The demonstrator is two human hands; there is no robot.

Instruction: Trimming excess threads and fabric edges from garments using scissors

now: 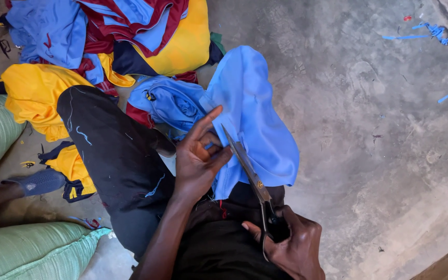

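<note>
Concrete floor (369, 129) holds piled garments (105, 36); left hand (198, 161) pinches blue cloth (255, 114), right hand (291, 243) grips scissors (247, 166).

Garment workshop: bare concrete floor (369, 129), heaped coloured garments (105, 36), fabric scraps (426, 32), stuffed green sacks (32, 251).

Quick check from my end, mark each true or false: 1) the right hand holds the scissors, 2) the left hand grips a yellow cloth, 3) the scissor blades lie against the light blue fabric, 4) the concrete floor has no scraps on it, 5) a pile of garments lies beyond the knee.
1) True: the right hand holds the scissors by their handles.
2) False: the left hand grips the light blue fabric; the yellow cloth lies apart, untouched.
3) True: the blades rest along that fabric beside the left fingers.
4) False: blue scraps lie on the concrete floor.
5) True: a pile of garments in blue, maroon and yellow lies there.
</note>
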